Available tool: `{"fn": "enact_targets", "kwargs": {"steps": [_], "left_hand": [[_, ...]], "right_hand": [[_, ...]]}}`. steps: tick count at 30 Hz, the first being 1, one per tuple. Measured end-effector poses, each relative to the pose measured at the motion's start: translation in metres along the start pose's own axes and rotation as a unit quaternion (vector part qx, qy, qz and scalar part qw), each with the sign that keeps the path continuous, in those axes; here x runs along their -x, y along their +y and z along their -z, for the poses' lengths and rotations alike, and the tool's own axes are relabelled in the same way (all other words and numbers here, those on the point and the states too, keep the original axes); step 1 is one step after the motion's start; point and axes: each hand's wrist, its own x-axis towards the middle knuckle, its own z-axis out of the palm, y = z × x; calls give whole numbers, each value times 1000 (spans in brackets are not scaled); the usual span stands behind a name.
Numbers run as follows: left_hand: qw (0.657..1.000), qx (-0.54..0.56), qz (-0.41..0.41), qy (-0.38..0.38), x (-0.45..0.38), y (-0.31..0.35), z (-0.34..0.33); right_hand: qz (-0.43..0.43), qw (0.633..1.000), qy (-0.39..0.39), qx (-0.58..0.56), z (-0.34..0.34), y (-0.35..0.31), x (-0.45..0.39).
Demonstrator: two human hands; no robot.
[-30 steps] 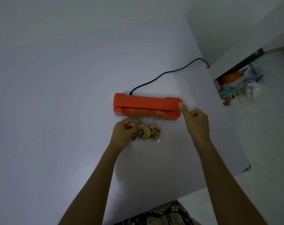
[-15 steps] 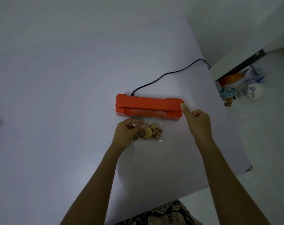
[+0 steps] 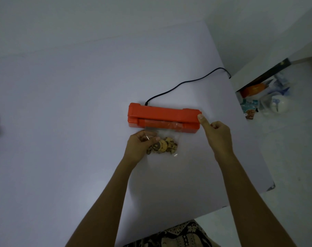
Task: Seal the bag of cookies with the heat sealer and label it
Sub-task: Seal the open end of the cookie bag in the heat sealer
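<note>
An orange heat sealer (image 3: pixel 163 115) lies across the middle of the white table (image 3: pixel 62 122). A clear bag of cookies (image 3: pixel 166 143) lies just in front of it, and the bag's open top edge reaches into the sealer's slot. My left hand (image 3: pixel 140 146) holds the bag's left side with thumb and fingers. My right hand (image 3: pixel 216 135) is curled into a fist, its thumb pressing on the sealer's right end. No label is in view.
A black power cord (image 3: pixel 185 82) runs from the sealer's back to the table's right edge. Beyond that edge, on the floor, lie an orange object (image 3: pixel 254 89), plastic bags (image 3: pixel 274 102) and a snack packet (image 3: pixel 249 110). The table's near right corner (image 3: pixel 271 187) is close to my right arm.
Both hands, the bag and the sealer keep their places; only the camera view drifts slightly.
</note>
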Motion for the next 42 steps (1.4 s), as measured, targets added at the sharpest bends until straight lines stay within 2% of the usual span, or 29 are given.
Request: {"fn": "enact_targets", "kwargs": {"steps": [5, 11, 15, 18, 22, 26, 31, 36, 42], "left_hand": [[998, -51, -25, 21, 4, -1, 2], [980, -104, -76, 153, 15, 12, 17], [969, -97, -133, 182, 8, 16, 27], [963, -119, -178, 163, -1, 23, 36], [955, -205, -206, 53, -17, 34, 53], [948, -246, -204, 1, -23, 53, 60], [937, -285, -201, -10, -26, 66, 69], [942, -278, -188, -10, -26, 72, 70], [937, -300, -179, -13, -27, 75, 71]], "right_hand": [[11, 1000, 6, 7, 1, -4, 3], [72, 992, 59, -87, -3, -10, 26], [94, 985, 73, -126, -8, -8, 38], [76, 991, 44, -105, -16, 2, 43], [12, 997, -54, 46, -26, 15, 44], [10, 992, -126, 14, -36, 12, 48], [25, 994, -107, -28, -43, 1, 52], [55, 995, -73, -40, -41, -3, 58], [96, 994, -48, -11, -37, -14, 63]]}}
